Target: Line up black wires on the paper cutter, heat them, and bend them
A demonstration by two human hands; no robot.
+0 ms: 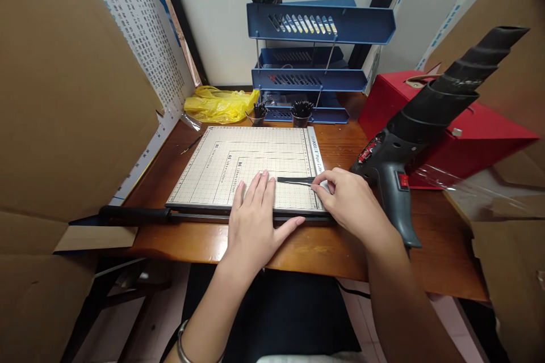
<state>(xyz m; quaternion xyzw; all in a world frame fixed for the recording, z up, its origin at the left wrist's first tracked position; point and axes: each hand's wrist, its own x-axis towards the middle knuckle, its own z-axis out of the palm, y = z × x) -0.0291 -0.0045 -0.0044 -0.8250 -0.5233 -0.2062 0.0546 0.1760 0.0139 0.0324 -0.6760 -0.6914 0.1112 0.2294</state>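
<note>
Here, a brown wooden table (213, 238).

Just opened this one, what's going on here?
A person's right hand pinches the right end of some thin black strands lying on a paper cutter. The left hand rests flat on the cutter, fingertips near the strands' other end. Two small cups of black pieces stand behind the cutter, and a heat gun is at the right.

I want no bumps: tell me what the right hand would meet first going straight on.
Past the thin black sticks at its fingertips, the right hand would probably meet the left hand first, though its exact line is hard to judge.
</note>
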